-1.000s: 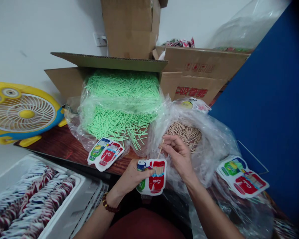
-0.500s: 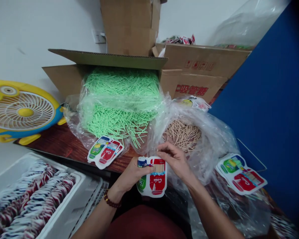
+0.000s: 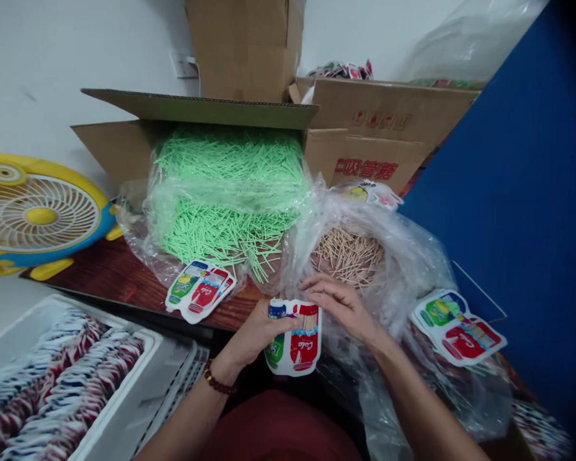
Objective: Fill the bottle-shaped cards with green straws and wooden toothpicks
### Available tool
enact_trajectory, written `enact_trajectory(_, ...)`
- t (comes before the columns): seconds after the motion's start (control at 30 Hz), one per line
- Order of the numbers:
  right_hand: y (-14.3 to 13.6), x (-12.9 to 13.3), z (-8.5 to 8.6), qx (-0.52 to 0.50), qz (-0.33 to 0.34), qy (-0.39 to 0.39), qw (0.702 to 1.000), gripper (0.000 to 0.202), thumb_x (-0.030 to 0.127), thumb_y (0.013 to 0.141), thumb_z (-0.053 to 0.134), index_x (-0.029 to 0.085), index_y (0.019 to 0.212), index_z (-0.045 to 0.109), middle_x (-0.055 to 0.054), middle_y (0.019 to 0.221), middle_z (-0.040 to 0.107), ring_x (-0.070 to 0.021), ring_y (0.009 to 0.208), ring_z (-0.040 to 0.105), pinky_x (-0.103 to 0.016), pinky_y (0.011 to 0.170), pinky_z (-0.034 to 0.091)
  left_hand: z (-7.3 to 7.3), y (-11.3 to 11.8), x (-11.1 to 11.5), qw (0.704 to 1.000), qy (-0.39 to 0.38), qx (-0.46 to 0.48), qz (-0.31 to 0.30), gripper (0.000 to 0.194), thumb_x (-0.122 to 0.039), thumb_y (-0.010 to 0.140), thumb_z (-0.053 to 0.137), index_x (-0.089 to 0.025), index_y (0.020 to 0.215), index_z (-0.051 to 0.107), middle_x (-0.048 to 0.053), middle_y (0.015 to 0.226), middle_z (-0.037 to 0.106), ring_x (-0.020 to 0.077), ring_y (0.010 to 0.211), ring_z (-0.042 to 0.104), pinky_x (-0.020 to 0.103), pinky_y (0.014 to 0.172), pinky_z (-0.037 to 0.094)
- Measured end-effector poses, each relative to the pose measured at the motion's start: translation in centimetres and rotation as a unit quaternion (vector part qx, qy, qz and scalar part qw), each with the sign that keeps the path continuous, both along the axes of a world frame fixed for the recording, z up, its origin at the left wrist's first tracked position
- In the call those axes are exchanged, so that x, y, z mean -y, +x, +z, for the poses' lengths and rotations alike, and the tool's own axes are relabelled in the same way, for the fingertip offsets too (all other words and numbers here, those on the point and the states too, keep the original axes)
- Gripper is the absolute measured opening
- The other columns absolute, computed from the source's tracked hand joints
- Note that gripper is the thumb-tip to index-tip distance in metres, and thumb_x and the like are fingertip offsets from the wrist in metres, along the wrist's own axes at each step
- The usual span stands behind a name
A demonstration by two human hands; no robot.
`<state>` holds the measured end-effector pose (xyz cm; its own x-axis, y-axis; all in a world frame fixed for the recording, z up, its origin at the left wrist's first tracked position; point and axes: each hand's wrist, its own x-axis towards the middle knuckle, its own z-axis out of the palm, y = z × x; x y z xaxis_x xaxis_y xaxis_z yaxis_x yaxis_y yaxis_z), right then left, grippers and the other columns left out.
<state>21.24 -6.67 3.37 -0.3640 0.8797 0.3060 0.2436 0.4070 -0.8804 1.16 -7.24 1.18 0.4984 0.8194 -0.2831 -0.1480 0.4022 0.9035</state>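
Observation:
My left hand (image 3: 254, 331) grips a white-edged packet (image 3: 305, 349) printed with a red cola bottle and a green bottle, its thumb lying across the front. Tan sticks show in the packet's upper window. At the packet's top right corner is my right hand (image 3: 344, 310), its fingers bent and drawn together; whether they pinch anything is hidden. Just beyond it, thin brown sticks (image 3: 348, 255) lie in a clear plastic bag (image 3: 408, 246). Similar printed packets (image 3: 200, 291) rest on the table to the left, and more packets (image 3: 458, 326) lie at the right.
An open carton (image 3: 196, 114) holds a heap of light green sticks (image 3: 230, 166) in plastic. A yellow and blue fan (image 3: 41, 216) stands at the left. Below it, a white foam box (image 3: 160, 365) is packed with rows of packets. A blue panel (image 3: 518, 192) rises along the right.
The view has shifted slightly. My left hand still holds the packet, and my right hand stays at its top corner with little change in its fingers.

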Motion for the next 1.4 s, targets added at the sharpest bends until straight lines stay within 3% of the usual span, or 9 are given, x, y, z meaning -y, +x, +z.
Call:
enact_trajectory(0.13, 0.3, 0.2, 0.3, 0.042, 0.024, 0.005, 0.999, 0.018, 0.026, 0.092, 0.054, 0.020, 0.089, 0.070, -0.005, 0.102, 0.064, -0.0162, 0.096, 0.060, -0.030, 0.088, 0.043, 0.1, 0.0, 0.0, 1.000, 0.014, -0.004, -0.003, 0.014, -0.024, 0.069, 0.076, -0.012, 0.075, 0.071, 0.000, 0.066, 0.068, 0.0117, 0.060, 0.056, 0.020, 0.059, 0.043)
enact_trajectory(0.3, 1.1, 0.4, -0.2, -0.018, -0.019, 0.021, 0.999, 0.015, 0.024, 0.093, 0.054, 0.021, 0.093, 0.069, -0.004, 0.097, 0.065, -0.0154, 0.092, 0.061, -0.029, 0.083, 0.044, -0.3, -0.1, -0.1, 0.999, 0.031, -0.017, -0.014, 0.019, -0.028, 0.071, 0.076, -0.011, 0.080, 0.071, 0.001, 0.068, 0.067, 0.0122, 0.061, 0.056, 0.020, 0.059, 0.043)
enact_trajectory(0.43, 1.3, 0.7, -0.2, -0.003, -0.030, 0.022, 0.999, 0.014, 0.024, 0.092, 0.056, 0.020, 0.089, 0.069, -0.005, 0.100, 0.063, -0.0154, 0.094, 0.060, -0.029, 0.085, 0.043, -0.4, 0.1, -0.2, 0.999, 0.046, -0.016, -0.010, 0.015, -0.025, 0.072, 0.075, -0.012, 0.079, 0.070, -0.001, 0.067, 0.064, 0.0108, 0.061, 0.054, 0.020, 0.061, 0.042)
enact_trajectory(0.57, 0.9, 0.9, -0.1, 0.014, -0.003, 0.005, 1.000, 0.014, 0.025, 0.092, 0.056, 0.019, 0.088, 0.068, -0.004, 0.096, 0.062, -0.0151, 0.089, 0.060, -0.029, 0.081, 0.043, -0.1, 0.3, -0.3, 0.998, 0.062, -0.031, -0.003, 0.016, -0.026, 0.072, 0.074, -0.012, 0.078, 0.069, -0.001, 0.070, 0.064, 0.0111, 0.065, 0.053, 0.019, 0.061, 0.041)
enact_trajectory(0.7, 0.7, 0.9, -0.3, 0.001, -0.025, 0.021, 0.999, 0.014, 0.025, 0.093, 0.054, 0.020, 0.093, 0.066, -0.004, 0.091, 0.063, -0.0155, 0.088, 0.059, -0.029, 0.079, 0.044, 0.0, 0.3, -0.5, 0.997, 0.058, -0.042, -0.004, 0.021, -0.030, 0.071, 0.075, -0.011, 0.075, 0.068, -0.001, 0.065, 0.061, 0.0104, 0.060, 0.050, 0.020, 0.058, 0.039)
enact_trajectory(0.93, 0.8, 1.1, -0.4, 0.075, 0.017, 0.025, 0.997, 0.018, 0.023, 0.094, 0.052, 0.021, 0.103, 0.068, -0.005, 0.101, 0.059, -0.0148, 0.092, 0.057, -0.028, 0.081, 0.044, 0.4, 0.3, -0.5, 0.996, 0.078, -0.046, -0.012, 0.020, -0.031, 0.074, 0.073, -0.012, 0.075, 0.065, -0.002, 0.064, 0.059, 0.0108, 0.061, 0.050, 0.020, 0.058, 0.038)
enact_trajectory(1.17, 0.6, 1.4, -0.3, 0.058, 0.023, -0.003, 0.998, 0.021, 0.028, 0.093, 0.054, 0.018, 0.083, 0.070, -0.004, 0.090, 0.057, -0.0140, 0.084, 0.057, -0.027, 0.077, 0.043, 0.0, 0.3, -0.4, 0.997, 0.063, -0.043, -0.011, 0.018, -0.029, 0.076, 0.071, -0.012, 0.073, 0.067, 0.000, 0.065, 0.063, 0.0121, 0.060, 0.053, 0.021, 0.059, 0.040)
enact_trajectory(1.3, 0.7, 1.7, -1.0, -0.037, -0.024, -0.054, 0.998, 0.014, 0.031, 0.089, 0.059, 0.020, 0.092, 0.068, -0.002, 0.089, 0.061, -0.0141, 0.083, 0.058, -0.026, 0.076, 0.045, 0.2, 0.3, -0.4, 0.998, 0.057, -0.038, 0.001, 0.021, -0.033, 0.078, 0.068, -0.012, 0.078, 0.068, 0.001, 0.067, 0.066, 0.0131, 0.060, 0.056, 0.022, 0.060, 0.042)
enact_trajectory(1.4, 0.4, 2.0, -2.0, -0.166, -0.082, -0.148, 0.972, 0.027, 0.035, 0.082, 0.067, 0.022, 0.105, 0.063, -0.001, 0.089, 0.065, -0.0138, 0.081, 0.060, -0.025, 0.072, 0.048, 0.3, 0.4, -0.5, 0.996, 0.073, -0.031, 0.031, 0.021, -0.034, 0.077, 0.069, -0.013, 0.075, 0.067, -0.001, 0.065, 0.064, 0.0121, 0.059, 0.055, 0.021, 0.059, 0.042)
